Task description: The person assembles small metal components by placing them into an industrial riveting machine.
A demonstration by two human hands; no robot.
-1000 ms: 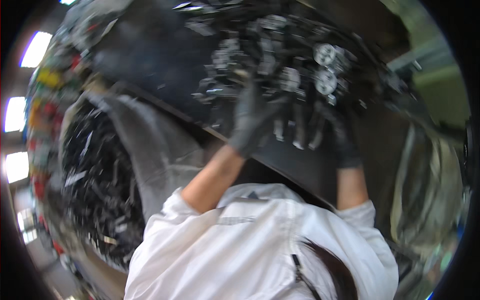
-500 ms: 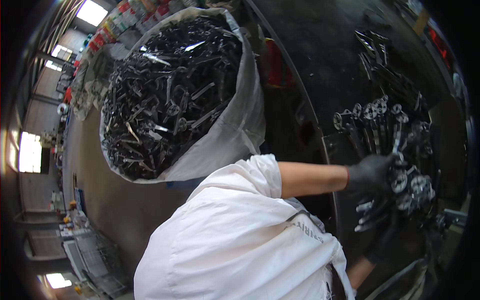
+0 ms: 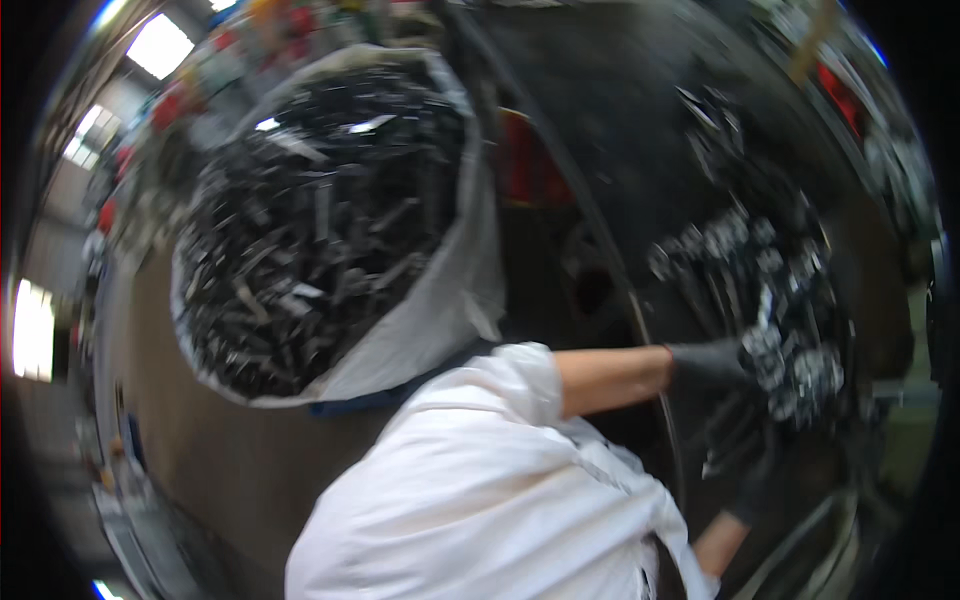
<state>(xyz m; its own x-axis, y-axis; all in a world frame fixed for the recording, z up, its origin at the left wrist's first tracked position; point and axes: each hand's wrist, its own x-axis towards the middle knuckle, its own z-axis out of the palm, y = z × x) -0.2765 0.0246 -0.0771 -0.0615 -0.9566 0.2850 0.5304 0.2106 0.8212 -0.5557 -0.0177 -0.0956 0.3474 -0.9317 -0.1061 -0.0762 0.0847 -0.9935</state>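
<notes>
Grip: my left hand (image 3: 712, 365), dark-gloved, is up against the left side of a bunch of metal parts (image 3: 808, 385). Its fingers run in among the shiny round ends and blur there; cannot tell whether they are spread or pinching. My right hand (image 3: 762, 485), also gloved, is just below the bunch. Dark glove on dark surface, so cannot tell how its fingers stand.

Location: the bunch lies toward the right of the dark table (image 3: 560, 95), round ends crowded together. Further parts with round ends (image 3: 705, 245) fan out just above it.

Risks (my judgement):
1. Snagging. The heads sit tightly packed; if 2 interlock, pulling on 1 could drag its neighbours out of line.
2. Slipping. The pieces look smooth and bright; a loose or uneven hold could let some slide out of the bunch.
3. Knocking. My left forearm crosses the table edge (image 3: 640, 315); a wide sweep of that hand could scatter the fanned row.
4. Mixing. The white sack (image 3: 435, 320) on my left brims with similar dark pieces (image 3: 300, 235); anything falling among them would be hard to pick out.
</notes>
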